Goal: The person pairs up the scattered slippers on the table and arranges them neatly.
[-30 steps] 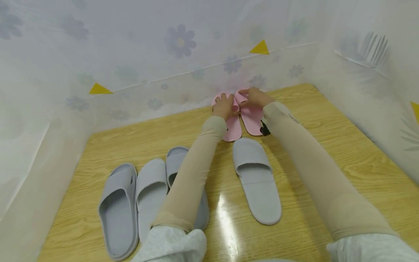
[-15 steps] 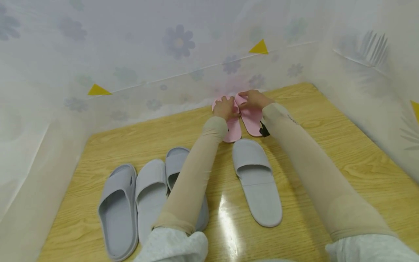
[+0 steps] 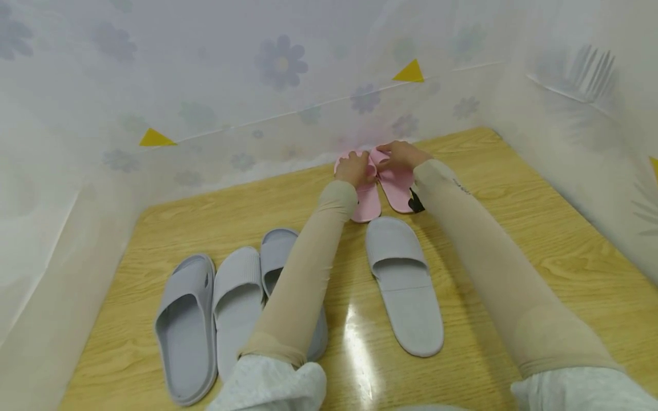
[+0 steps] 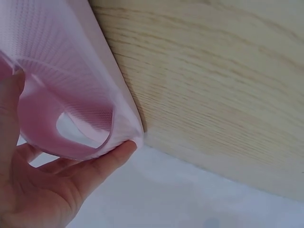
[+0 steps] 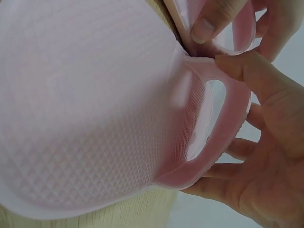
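Observation:
Two pink slippers lie side by side at the far edge of the wooden table point(image 3: 514, 240), toes against the flowered sheet. My left hand point(image 3: 352, 168) grips the toe strap of the left pink slipper point(image 3: 367, 201); in the left wrist view its fingers point(image 4: 102, 164) curl round the front rim of that slipper point(image 4: 71, 90). My right hand point(image 3: 401, 154) grips the strap of the right pink slipper point(image 3: 397, 191); the right wrist view shows thumb and fingers point(image 5: 247, 152) round that slipper's strap point(image 5: 95, 104).
A single grey slipper point(image 3: 404, 282) lies mid-table just behind the pink pair. Three more grey slippers point(image 3: 187, 328) sit at the near left, partly under my left forearm. Translucent flowered sheets point(image 3: 283, 85) wall the table's back and sides.
Both hands stay on the pink slippers' toe ends; the slippers have hardly shifted. The view has moved slightly.

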